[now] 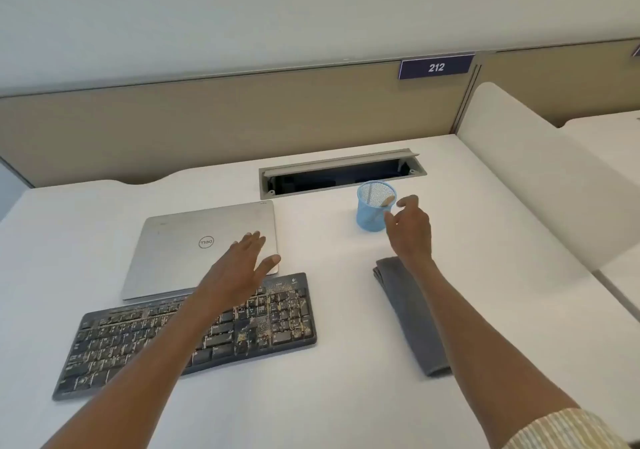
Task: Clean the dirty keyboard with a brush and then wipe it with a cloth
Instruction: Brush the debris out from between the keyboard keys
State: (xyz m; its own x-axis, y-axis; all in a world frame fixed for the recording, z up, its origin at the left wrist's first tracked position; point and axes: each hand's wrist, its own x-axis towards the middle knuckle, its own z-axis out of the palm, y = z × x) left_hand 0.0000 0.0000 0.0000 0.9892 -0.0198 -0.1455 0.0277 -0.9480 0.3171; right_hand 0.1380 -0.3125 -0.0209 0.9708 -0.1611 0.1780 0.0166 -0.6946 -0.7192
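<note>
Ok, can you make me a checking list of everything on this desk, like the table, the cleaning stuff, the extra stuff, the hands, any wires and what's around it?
Surface: white desk, looks clean around the keyboard.
Job's things: black keyboard speckled with pale crumbs; grey cloth folded, lying to its right; a wooden handle, probably the brush, standing in the blue mesh cup.
Clutter: closed silver laptop behind the keyboard.
Grippers: left hand open above the keyboard's far edge; right hand open, fingers beside the cup, holding nothing.
Cables: nothing seen; cable hatch open.
Surroundings: beige divider with a sign reading 212.
</note>
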